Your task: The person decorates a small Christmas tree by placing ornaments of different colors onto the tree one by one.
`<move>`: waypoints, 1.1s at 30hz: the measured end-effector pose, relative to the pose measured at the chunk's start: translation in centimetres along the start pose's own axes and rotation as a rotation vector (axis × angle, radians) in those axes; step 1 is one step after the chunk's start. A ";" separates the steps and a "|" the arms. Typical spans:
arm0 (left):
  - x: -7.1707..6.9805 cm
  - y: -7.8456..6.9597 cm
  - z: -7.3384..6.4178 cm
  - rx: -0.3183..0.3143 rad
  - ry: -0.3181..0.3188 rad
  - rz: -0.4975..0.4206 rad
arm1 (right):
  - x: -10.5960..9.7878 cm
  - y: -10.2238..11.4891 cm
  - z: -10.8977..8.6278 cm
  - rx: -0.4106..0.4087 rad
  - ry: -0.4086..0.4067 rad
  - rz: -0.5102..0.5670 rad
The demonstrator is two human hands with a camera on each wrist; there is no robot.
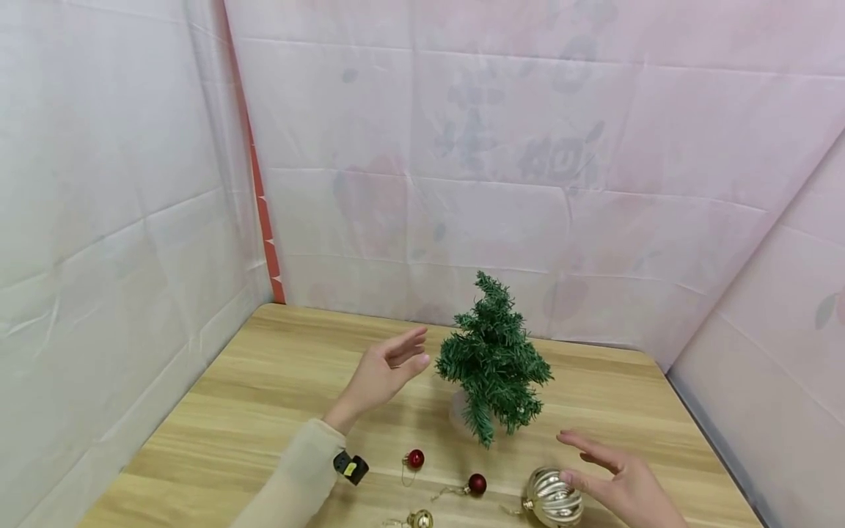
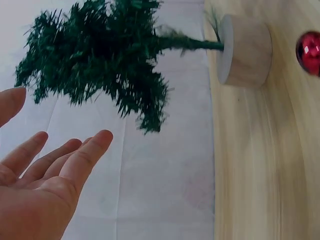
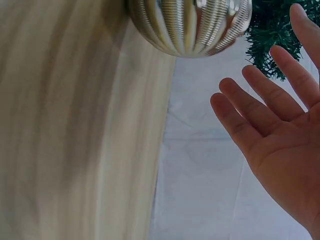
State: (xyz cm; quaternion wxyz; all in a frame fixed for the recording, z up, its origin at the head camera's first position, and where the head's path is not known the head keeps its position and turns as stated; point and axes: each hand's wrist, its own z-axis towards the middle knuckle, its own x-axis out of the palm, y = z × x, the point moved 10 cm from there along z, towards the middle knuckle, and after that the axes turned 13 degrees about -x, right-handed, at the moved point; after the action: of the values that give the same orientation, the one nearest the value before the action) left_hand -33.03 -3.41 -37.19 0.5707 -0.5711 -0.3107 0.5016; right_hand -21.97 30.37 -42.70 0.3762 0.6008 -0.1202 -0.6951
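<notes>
A small green artificial Christmas tree (image 1: 495, 359) stands upright on a round wooden base (image 2: 247, 51). Left of it, my left hand (image 1: 383, 370) is raised with fingers extended, apart from the branches and holding nothing. My right hand (image 1: 620, 477) hovers at the lower right, fingers spread and palm empty in the right wrist view. Its thumb overlaps a large ribbed gold-silver ball ornament (image 1: 553, 499) in the head view. In front of the tree lie a red ball ornament (image 1: 414, 459), a darker red one (image 1: 477, 484) and a small gold one (image 1: 420, 519).
The wood-grain table (image 1: 264, 396) reaches back to a pale fabric curtain (image 1: 422, 147). More fabric hangs along the left and right sides. A black wrist strap (image 1: 350, 467) sits on the left sleeve. Thin hanging loops trail from the small ornaments.
</notes>
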 end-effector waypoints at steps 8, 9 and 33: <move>2.2 -0.3 0.6 0.002 0.049 -0.019 | 1.1 -0.9 -0.7 0.053 0.042 0.115; 2.3 -0.2 0.6 -0.003 0.054 -0.024 | 1.3 -1.0 -0.9 0.065 0.049 0.133; 3.5 0.8 0.5 -0.074 0.025 -0.015 | 5.2 -3.3 -2.1 0.141 0.208 0.475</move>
State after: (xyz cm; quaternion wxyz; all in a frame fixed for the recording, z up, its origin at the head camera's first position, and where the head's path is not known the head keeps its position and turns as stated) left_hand -32.58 -0.12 -38.70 0.5567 -0.5957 -0.3261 0.4784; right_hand -21.27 29.82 -49.12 0.4963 0.6485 -0.2666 -0.5119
